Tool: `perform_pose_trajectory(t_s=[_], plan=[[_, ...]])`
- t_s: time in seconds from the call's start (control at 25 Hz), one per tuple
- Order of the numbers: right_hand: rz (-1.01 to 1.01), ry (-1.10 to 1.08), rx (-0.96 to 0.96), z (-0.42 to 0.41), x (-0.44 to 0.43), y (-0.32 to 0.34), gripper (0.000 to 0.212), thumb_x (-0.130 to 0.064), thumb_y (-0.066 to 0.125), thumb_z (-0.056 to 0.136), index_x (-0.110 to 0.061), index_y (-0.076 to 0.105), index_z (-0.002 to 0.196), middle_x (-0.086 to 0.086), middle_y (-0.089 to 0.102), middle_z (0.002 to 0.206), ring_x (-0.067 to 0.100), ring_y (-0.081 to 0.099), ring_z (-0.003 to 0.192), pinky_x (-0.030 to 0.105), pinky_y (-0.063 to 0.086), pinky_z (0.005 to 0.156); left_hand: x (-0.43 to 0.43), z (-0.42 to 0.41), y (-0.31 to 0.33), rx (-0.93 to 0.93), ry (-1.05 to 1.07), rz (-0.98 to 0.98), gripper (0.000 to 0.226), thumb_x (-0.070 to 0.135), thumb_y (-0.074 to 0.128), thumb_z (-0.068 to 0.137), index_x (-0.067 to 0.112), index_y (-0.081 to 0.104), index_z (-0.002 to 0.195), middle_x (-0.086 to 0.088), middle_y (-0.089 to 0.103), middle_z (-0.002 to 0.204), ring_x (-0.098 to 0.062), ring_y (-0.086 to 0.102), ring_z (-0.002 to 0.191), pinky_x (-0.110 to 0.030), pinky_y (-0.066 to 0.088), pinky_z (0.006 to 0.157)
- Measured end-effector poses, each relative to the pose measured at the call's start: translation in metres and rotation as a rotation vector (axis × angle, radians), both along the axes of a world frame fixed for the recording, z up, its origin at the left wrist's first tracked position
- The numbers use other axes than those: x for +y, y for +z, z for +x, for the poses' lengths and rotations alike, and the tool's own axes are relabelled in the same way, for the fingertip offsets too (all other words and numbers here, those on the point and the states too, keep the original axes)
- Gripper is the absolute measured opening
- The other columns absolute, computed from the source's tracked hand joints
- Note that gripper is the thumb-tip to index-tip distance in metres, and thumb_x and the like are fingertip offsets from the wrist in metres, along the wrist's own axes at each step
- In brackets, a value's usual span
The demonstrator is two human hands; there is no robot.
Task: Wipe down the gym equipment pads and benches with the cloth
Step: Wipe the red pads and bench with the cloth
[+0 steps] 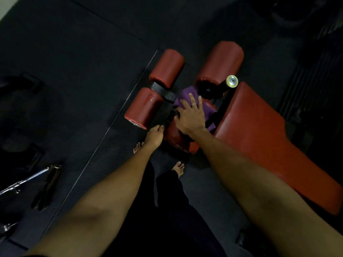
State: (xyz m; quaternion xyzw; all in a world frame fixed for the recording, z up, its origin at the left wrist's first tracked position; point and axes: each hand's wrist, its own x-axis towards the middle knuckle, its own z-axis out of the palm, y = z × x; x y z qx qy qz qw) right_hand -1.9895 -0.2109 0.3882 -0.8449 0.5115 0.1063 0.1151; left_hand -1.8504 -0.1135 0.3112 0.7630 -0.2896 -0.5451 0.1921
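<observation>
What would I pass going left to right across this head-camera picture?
From the left: chrome bar → nearer red roller pad → right hand flat on the purple cloth → red bench pad.

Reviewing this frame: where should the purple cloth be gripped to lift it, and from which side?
Probably pinch the purple cloth at its loose fold drooping toward the bench, coming from above-right; that edge hangs free, while the middle lies pressed flat under the right hand.
</observation>
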Motion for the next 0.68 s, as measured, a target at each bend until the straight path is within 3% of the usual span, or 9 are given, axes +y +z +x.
perform_pose_trajectory(t_s=[0.32, 0.44, 0.6, 0.68], plan=[[0.145, 0.045, -0.104, 0.004, 0.066, 0.013, 0.049, -0.032, 0.058, 0.095, -0.024, 0.058, 0.143, 0.004, 0.037, 0.161, 0.032, 0.01, 0.157, 0.051, -0.009, 0.126, 0.014, 0.021, 0.019, -0.045, 0.011, 0.05, 0.035, 0.032, 0.047, 0.105, 0.01, 0.067, 0.123, -0.019, 0.066, 0.125, -0.036, 0.06, 0.115, -0.041, 0.048, 0.099], [0.228, -0.005, -0.246, 0.01, 0.075, 0.018, 0.048, -0.014, 0.063, 0.093, -0.021, 0.059, 0.141, 0.004, 0.044, 0.156, 0.032, 0.017, 0.155, 0.049, -0.004, 0.126, 0.008, 0.031, 0.044, -0.052, -0.001, 0.026, 0.034, 0.03, 0.047, 0.105, 0.008, 0.068, 0.12, -0.017, 0.068, 0.117, -0.034, 0.062, 0.11, -0.037, 0.047, 0.092], [0.309, -0.184, -0.443, 0.026, 0.073, 0.029, 0.052, 0.002, 0.065, 0.083, -0.017, 0.065, 0.132, 0.007, 0.054, 0.147, 0.034, 0.029, 0.15, 0.048, 0.004, 0.125, -0.008, 0.053, 0.061, -0.066, -0.006, -0.023, 0.033, 0.034, 0.049, 0.104, 0.015, 0.069, 0.121, -0.012, 0.069, 0.118, -0.031, 0.064, 0.107, -0.04, 0.05, 0.1], [0.31, -0.326, -0.548, 0.038, 0.073, 0.03, 0.05, 0.006, 0.062, 0.081, -0.012, 0.066, 0.128, 0.01, 0.06, 0.139, 0.035, 0.039, 0.143, 0.048, 0.011, 0.124, -0.015, 0.064, 0.063, -0.081, -0.027, -0.026, 0.034, 0.032, 0.047, 0.105, 0.012, 0.069, 0.121, -0.011, 0.069, 0.112, -0.028, 0.063, 0.098, -0.036, 0.05, 0.089]])
